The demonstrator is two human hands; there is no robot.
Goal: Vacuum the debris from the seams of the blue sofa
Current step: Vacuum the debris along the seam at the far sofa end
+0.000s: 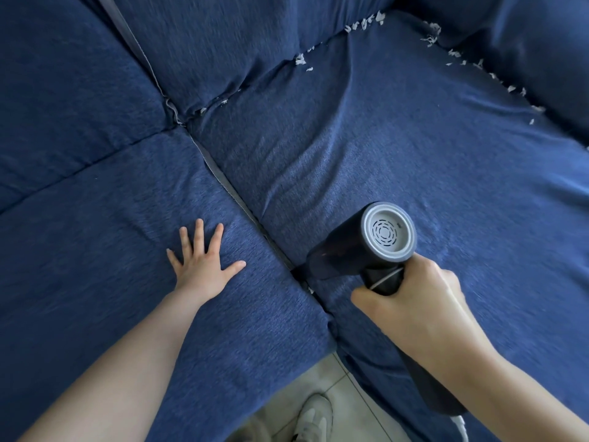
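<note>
Sneaker (314, 416) on floor tile at bottom edge. Right hand (411, 295) wrapped around grip of handheld vacuum (360, 244); left hand (204, 260) flat, fingers spread, pressing left seat cushion (127, 250) just beside centre seam (242, 205). Vacuum body angled down-left, long axis across the seam, nozzle buried in the gap, exhaust cap facing up. Farther off, white debris (366, 23) lining back and right-side seams. Risk, probably: fabric sucked into nozzle, or far scraps missed while working near end.
</note>
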